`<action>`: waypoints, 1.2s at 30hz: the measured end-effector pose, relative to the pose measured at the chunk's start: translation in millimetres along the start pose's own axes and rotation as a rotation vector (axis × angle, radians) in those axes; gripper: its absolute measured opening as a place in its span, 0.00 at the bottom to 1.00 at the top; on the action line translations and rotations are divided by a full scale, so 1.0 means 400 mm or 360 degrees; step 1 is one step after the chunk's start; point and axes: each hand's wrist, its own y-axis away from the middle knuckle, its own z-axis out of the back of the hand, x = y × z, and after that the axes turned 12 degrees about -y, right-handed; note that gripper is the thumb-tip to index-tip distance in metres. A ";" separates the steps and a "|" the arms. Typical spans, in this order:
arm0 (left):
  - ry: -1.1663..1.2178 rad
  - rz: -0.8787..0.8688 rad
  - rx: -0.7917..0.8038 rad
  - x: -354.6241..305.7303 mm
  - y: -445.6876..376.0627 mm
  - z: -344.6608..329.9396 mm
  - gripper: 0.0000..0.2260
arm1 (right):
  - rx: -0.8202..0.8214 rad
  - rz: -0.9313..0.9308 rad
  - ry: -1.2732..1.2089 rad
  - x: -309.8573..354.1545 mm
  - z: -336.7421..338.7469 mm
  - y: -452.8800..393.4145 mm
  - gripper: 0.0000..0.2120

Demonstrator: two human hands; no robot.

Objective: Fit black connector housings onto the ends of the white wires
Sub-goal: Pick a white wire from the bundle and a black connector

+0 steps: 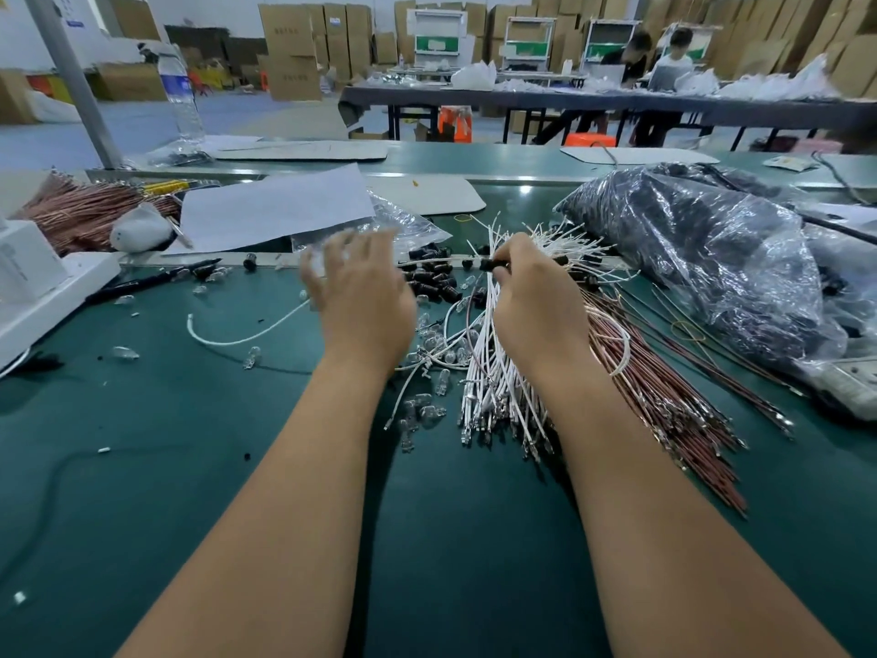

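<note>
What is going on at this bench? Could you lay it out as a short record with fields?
place: green workbench in a warehouse
right hand: pinches a black connector housing over the white wires
left hand: fingers spread and blurred, holding nothing visible
loose housings: small pile between the hands
clear bulbs: scattered near the wires
red-brown wires: bundle right of the white ones
plastic bag: far right, dark contents

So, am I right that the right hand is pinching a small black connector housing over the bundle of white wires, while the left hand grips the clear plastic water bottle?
Not quite. In the head view the right hand does pinch a small black connector housing over the bundle of white wires, but the left hand is blurred above the green table, nowhere near the clear plastic water bottle standing far back left.
</note>
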 end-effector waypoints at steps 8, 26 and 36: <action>0.1195 -0.0013 0.0373 -0.066 0.021 0.013 0.10 | 0.0081 0.0124 -0.0298 0.003 -0.017 0.004 0.07; 0.1601 0.0418 0.0446 -0.011 -0.010 0.005 0.04 | -0.0097 -0.0108 -0.0766 -0.001 -0.014 -0.003 0.07; 0.1573 0.0384 0.0581 -0.006 -0.012 0.010 0.05 | -0.0211 -0.0022 -0.0681 0.000 -0.006 -0.002 0.03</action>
